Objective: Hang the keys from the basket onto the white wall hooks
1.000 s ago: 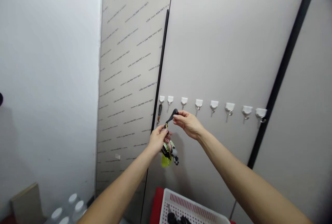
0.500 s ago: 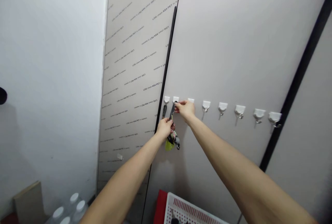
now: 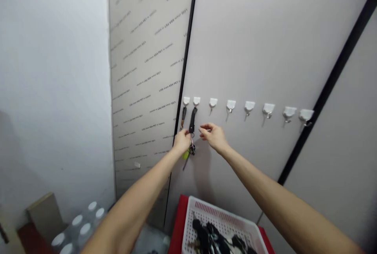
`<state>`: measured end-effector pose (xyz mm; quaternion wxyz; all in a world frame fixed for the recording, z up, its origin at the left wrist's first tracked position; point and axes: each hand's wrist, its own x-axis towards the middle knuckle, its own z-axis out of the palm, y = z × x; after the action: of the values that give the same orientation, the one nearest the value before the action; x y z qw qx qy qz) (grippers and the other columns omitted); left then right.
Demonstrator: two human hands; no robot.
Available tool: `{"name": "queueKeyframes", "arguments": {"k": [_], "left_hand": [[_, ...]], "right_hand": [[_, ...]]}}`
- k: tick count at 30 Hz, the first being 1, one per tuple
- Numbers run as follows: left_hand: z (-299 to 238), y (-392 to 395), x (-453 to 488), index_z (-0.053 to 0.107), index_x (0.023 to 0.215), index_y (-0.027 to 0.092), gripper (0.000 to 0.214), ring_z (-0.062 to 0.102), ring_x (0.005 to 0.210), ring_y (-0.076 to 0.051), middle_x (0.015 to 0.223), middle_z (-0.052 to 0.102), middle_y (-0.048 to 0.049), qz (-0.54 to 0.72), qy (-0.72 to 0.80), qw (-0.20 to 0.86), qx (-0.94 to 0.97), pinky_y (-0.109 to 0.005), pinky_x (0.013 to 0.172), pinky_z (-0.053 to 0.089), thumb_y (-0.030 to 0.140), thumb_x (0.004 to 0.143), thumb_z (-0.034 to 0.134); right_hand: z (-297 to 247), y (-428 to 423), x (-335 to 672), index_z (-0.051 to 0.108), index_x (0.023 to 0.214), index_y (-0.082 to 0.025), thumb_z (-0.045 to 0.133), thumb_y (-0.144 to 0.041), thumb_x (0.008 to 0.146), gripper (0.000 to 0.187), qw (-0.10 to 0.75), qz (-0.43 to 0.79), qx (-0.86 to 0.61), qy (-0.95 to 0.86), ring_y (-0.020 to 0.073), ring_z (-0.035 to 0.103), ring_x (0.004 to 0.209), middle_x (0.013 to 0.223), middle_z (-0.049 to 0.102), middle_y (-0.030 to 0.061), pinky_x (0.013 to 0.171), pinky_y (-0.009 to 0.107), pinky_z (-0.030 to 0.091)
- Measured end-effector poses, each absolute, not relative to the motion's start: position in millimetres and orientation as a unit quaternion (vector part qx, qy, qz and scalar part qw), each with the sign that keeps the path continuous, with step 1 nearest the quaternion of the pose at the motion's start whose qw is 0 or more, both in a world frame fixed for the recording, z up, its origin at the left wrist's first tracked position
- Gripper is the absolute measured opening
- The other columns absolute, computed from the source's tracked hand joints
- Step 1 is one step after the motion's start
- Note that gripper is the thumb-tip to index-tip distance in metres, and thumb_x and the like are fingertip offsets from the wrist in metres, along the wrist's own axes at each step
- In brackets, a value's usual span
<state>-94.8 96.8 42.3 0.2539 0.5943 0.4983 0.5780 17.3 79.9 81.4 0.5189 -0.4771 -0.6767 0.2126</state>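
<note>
A keychain with a black strap [image 3: 192, 120] hangs from the second white hook [image 3: 196, 101] from the left. My left hand [image 3: 182, 141] is closed at its lower part, by the ring and charms, and its fingertips are partly hidden. Below that hand dangle a yellow-green tag [image 3: 185, 154] and small dark and grey charms [image 3: 192, 150]. On the leftmost hook [image 3: 186, 100] hangs a dark looped cord [image 3: 184, 112], its lower end behind my left hand. My right hand [image 3: 215, 137] hovers just right of the strap, fingers apart and holding nothing.
Several more white hooks [image 3: 249, 106] run rightward across the grey panel. Below stands a white perforated basket [image 3: 224, 216] with dark keychains inside, on something red [image 3: 178, 226]. Bottles with white caps [image 3: 77, 220] and a board [image 3: 47, 214] are at lower left.
My right hand has let go of the strap's top and moved down and away to the right. The strap now hangs on the second hook. The view has tilted down, showing more basket.
</note>
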Motion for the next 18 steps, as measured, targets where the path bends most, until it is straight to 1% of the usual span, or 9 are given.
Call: {"name": "queueKeyframes", "arguments": {"k": [3,6,9,12,15,18], "left_hand": [[28,83,-96,0.05,0.088,0.011,0.025,0.048,0.083,-0.012,0.09,0.054,-0.007,0.589,0.49,0.227,0.602,-0.024,0.076,0.034,0.011,0.065,0.04],[-2,60,-89,0.05,0.089,0.012,0.026,0.048,0.081,-0.01,0.089,0.054,-0.0055,0.58,0.464,0.24,0.625,-0.023,0.075,0.035,0.012,0.065,0.04],[-46,28,-74,0.051,0.087,0.013,0.024,0.049,0.077,-0.01,0.085,0.055,-0.0043,0.487,0.451,0.286,0.691,-0.023,0.072,0.037,0.013,0.066,0.039],[-92,-1,-58,0.051,0.087,0.015,0.025,0.048,0.079,-0.012,0.086,0.055,-0.0036,0.353,0.442,0.297,0.769,-0.024,0.074,0.037,0.015,0.065,0.04],[-124,-16,-46,0.051,0.089,0.017,0.027,0.045,0.086,-0.014,0.091,0.053,-0.0037,0.257,0.449,0.257,0.816,-0.026,0.078,0.033,0.016,0.064,0.042],[-137,-17,-39,0.05,0.091,0.017,0.028,0.044,0.087,-0.016,0.091,0.053,-0.0047,0.202,0.468,0.219,0.832,-0.028,0.078,0.032,0.019,0.065,0.04]], "right_hand": [[39,57,45,0.052,0.072,-0.014,0.048,-0.026,0.059,0.017,0.463,0.231,-0.508,-0.689,0.0094,0.05,0.048,0.053,0.053,0.0,0.044,0.021,0.04],[-18,26,74,0.054,0.071,-0.015,0.047,-0.028,0.06,0.019,0.401,0.23,-0.547,-0.698,0.0105,0.05,0.05,0.055,0.055,0.0006,0.05,0.023,0.039],[-75,-8,98,0.055,0.066,-0.015,0.045,-0.028,0.061,0.017,0.346,0.226,-0.58,-0.702,0.0127,0.051,0.056,0.06,0.057,0.0017,0.056,0.025,0.037],[-116,-34,112,0.056,0.07,-0.016,0.042,-0.029,0.063,0.02,0.304,0.217,-0.603,-0.705,0.0151,0.051,0.065,0.069,0.059,0.0035,0.062,0.026,0.036],[-134,-47,116,0.056,0.077,-0.016,0.04,-0.028,0.065,0.024,0.261,0.182,-0.609,-0.727,0.0166,0.05,0.075,0.078,0.058,0.0056,0.069,0.027,0.034],[-135,-49,114,0.056,0.084,-0.017,0.037,-0.029,0.067,0.028,0.206,0.149,-0.615,-0.747,0.017,0.048,0.08,0.085,0.057,0.0072,0.073,0.028,0.031]]}}
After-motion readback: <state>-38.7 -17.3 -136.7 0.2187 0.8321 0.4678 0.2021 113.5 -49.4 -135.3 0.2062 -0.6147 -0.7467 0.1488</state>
